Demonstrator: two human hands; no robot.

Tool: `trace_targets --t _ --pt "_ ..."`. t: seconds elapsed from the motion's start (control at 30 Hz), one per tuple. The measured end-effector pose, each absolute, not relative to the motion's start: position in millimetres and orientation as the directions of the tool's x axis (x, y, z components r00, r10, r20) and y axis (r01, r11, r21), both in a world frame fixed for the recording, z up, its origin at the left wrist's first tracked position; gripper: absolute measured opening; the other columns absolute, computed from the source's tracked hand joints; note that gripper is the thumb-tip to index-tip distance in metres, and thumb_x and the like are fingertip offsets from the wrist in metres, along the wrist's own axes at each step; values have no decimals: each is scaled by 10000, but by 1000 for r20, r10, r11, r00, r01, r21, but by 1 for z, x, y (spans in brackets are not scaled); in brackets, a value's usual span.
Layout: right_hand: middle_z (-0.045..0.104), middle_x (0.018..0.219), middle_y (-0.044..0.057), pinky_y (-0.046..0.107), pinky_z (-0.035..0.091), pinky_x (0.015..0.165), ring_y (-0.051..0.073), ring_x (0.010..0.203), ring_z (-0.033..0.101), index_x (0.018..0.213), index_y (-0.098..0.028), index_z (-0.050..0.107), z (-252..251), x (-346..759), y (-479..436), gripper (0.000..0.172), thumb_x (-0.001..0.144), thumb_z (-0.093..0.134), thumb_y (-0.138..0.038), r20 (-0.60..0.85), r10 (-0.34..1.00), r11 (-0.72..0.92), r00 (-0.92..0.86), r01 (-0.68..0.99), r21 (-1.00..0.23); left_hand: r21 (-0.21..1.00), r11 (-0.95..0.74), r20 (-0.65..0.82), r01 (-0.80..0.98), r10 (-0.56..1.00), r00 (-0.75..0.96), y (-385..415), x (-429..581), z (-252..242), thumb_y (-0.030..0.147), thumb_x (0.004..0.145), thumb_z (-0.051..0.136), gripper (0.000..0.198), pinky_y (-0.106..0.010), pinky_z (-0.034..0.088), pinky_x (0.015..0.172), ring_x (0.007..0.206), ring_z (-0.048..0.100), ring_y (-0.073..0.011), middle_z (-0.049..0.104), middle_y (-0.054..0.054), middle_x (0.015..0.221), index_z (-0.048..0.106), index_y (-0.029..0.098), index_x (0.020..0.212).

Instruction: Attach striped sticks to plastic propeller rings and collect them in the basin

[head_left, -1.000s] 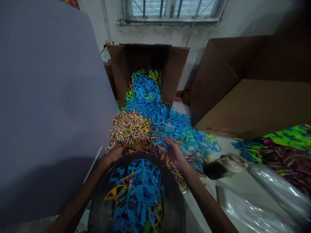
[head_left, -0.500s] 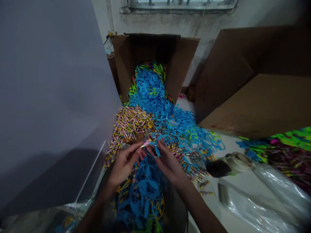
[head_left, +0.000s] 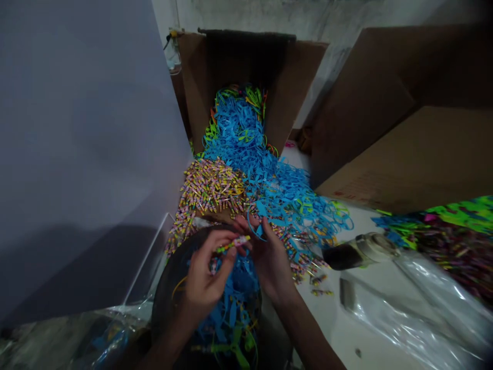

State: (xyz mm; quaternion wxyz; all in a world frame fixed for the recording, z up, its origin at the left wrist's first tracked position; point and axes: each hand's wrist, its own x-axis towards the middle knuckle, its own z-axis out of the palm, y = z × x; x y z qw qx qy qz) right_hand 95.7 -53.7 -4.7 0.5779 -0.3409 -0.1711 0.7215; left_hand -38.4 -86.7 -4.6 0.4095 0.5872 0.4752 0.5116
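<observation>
My left hand [head_left: 206, 275] pinches a small pink and yellow stick [head_left: 233, 243] by its end. My right hand [head_left: 269, 257] holds a blue plastic propeller ring [head_left: 259, 222] just to the right of the stick's tip. Both hands hover over a round black basin [head_left: 164, 293] holding several blue and yellow rings. Beyond them lies a heap of coloured sticks [head_left: 210, 187] and a spill of blue rings [head_left: 277, 190].
An open cardboard box [head_left: 200, 87] at the back spills rings. Larger brown cartons [head_left: 408, 154] stand at the right. A grey board [head_left: 77, 144] fills the left. A tape dispenser [head_left: 358, 250] and clear plastic bags [head_left: 423, 308] lie on the right of the table.
My hands left the piles and came together over the basin. The left took a stick, the right a blue ring. The camera tilted down.
</observation>
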Motion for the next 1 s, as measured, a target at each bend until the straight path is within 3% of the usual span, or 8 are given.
trace_targets --t 0.1,0.2,0.47,0.63,0.8,0.9,1.0 --pt "773 1050 33 286 552 660 213 917 713 1038 -248 730 5 87 -61 322 855 676 -507 -348 934 -300 -79 -702 -646 947 -226 218 229 974 60 -99 -29 -11 290 993 506 272 -294 563 847 1018 684 -190 687 -60 1220 630 265 1233" --pt "776 1034 27 279 548 641 206 878 713 1022 -259 738 10 81 -69 314 823 711 -501 -354 934 -282 -51 -715 -640 918 -255 275 305 961 -24 -105 -25 -17 273 970 554 268 -301 575 863 1002 701 -194 721 -43 1167 652 269 1220" --pt "775 1014 65 400 554 865 273 1042 688 994 -235 772 10 74 -78 359 867 648 -546 -280 960 -206 -6 -693 -691 862 -322 384 392 919 -88 -108 -23 -19 222 937 607 210 -278 618 792 832 747 -173 782 -11 1001 710 250 1117" --pt "774 1005 63 428 524 935 279 1070 676 976 -248 787 6 70 -82 349 868 642 -547 -235 971 -153 40 -649 -745 753 -444 540 485 839 -70 -107 -21 -17 159 926 605 246 -285 615 861 893 750 -180 782 -21 1039 709 242 1133" --pt "770 1034 63 408 519 934 273 1087 667 1001 -239 781 -5 65 -78 365 874 631 -547 -214 975 -112 65 -686 -719 653 -531 657 541 752 -54 -101 -17 -26 115 925 591 290 -289 596 918 979 734 -185 774 -49 1066 683 218 1180" --pt "769 1044 53 400 516 938 270 1115 650 1034 -242 769 -10 64 -73 360 856 656 -534 -220 974 -129 45 -688 -714 683 -508 600 524 800 -7 -95 -18 -33 134 941 572 267 -302 584 922 996 725 -188 770 -54 1075 684 217 1169" --pt "761 1094 42 407 517 939 287 1155 631 1026 -267 767 -18 77 -69 374 786 721 -551 -229 973 -196 -34 -648 -736 764 -373 440 526 898 -3 -89 -33 -31 216 950 580 208 -320 577 887 951 728 -194 771 -38 1045 698 241 1120"
